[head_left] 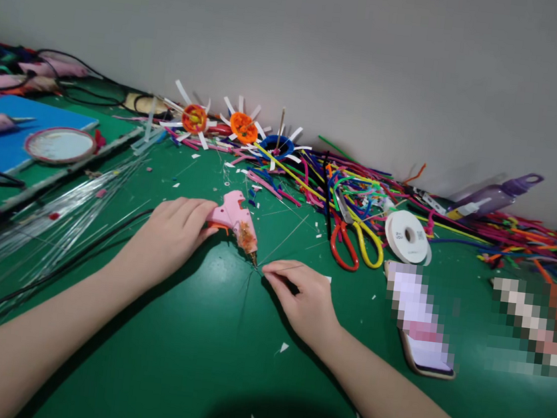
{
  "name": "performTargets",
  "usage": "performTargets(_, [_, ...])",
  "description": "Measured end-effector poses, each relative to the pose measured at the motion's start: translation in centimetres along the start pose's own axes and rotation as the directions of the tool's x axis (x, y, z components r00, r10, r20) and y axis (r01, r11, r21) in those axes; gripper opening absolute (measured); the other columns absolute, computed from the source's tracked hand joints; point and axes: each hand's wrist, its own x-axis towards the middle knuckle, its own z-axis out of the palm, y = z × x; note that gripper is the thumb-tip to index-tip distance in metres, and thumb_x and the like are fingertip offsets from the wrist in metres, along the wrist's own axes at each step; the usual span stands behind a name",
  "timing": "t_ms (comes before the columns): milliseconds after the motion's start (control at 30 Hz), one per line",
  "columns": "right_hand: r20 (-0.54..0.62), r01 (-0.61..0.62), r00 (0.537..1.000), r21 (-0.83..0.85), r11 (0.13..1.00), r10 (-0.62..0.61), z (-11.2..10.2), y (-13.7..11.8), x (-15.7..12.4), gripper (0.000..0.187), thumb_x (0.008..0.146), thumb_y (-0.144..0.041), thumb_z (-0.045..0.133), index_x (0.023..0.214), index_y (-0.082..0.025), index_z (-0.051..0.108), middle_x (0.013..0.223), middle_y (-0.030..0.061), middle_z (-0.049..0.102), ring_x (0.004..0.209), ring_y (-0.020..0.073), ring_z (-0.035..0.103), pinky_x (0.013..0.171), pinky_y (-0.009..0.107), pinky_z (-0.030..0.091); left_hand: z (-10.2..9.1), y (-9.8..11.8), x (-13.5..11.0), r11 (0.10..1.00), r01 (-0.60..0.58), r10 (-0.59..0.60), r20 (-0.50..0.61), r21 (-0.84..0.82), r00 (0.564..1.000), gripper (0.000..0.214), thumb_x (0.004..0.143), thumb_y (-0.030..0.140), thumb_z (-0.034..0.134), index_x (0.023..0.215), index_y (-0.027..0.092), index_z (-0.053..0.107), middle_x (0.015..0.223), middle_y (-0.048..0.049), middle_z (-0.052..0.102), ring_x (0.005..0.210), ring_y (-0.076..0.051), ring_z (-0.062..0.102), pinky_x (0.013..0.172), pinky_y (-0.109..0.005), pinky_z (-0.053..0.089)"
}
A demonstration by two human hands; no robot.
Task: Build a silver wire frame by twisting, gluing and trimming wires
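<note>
My left hand (176, 224) is wrapped round the handle of a pink hot glue gun (233, 214). Brown, crusted glue covers the front of the gun, and its nozzle points down toward my right hand. The thumb and fingertips of my right hand (303, 299) are pinched together just right of the nozzle tip. Between them is a thin wire-like strand (292, 267), too fine to make out fully. Whether the nozzle touches it I cannot tell.
Scissors (345, 243) with red and yellow handles lie beside a white spool (406, 237) and a phone (421, 326). Pipe cleaners (361, 188) pile along the wall near flower-like pieces (243, 128) with white strips. Clear strands (71, 212) and a black cord (78, 246) cross the left.
</note>
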Motion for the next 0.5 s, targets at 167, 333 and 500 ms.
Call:
performTargets(167, [0.003,0.002,1.0,0.004,1.0,-0.002,-0.03,0.05,0.06,0.014,0.086,-0.019,0.056,0.092,-0.023,0.069,0.089,0.0014,0.072,0.085,0.0152,0.067,0.08,0.03,0.054,-0.02,0.01,-0.01,1.0,0.005,-0.005,0.004,-0.014,1.0,0.037,0.091,0.039,0.04,0.114,0.012,0.05,0.112,-0.015,0.061,0.101,-0.029,0.056,0.084,-0.041,0.041])
performTargets(333, [-0.002,0.0,1.0,0.0,1.0,0.0,0.0,0.04,0.04,0.014,0.086,-0.019,0.056,0.091,-0.023,0.069,0.089,0.0011,0.072,0.084,0.0152,0.067,0.079,0.03,0.054,-0.12,0.03,0.05,1.0,0.017,-0.017,0.014,-0.01,1.0,0.035,0.092,0.039,0.039,0.114,0.014,0.05,0.113,-0.0141,0.061,0.101,-0.029,0.056,0.084,-0.041,0.041])
performTargets(500, [0.0,0.007,1.0,-0.002,1.0,-0.007,-0.04,-0.07,0.07,0.014,0.086,-0.018,0.057,0.091,-0.022,0.069,0.089,0.001,0.073,0.085,0.014,0.067,0.079,0.028,0.054,-0.28,0.13,0.14,0.999,0.017,-0.017,0.015,-0.028,1.0,0.035,0.092,0.038,0.039,0.113,0.014,0.052,0.112,-0.0146,0.061,0.1,-0.029,0.057,0.082,-0.042,0.042])
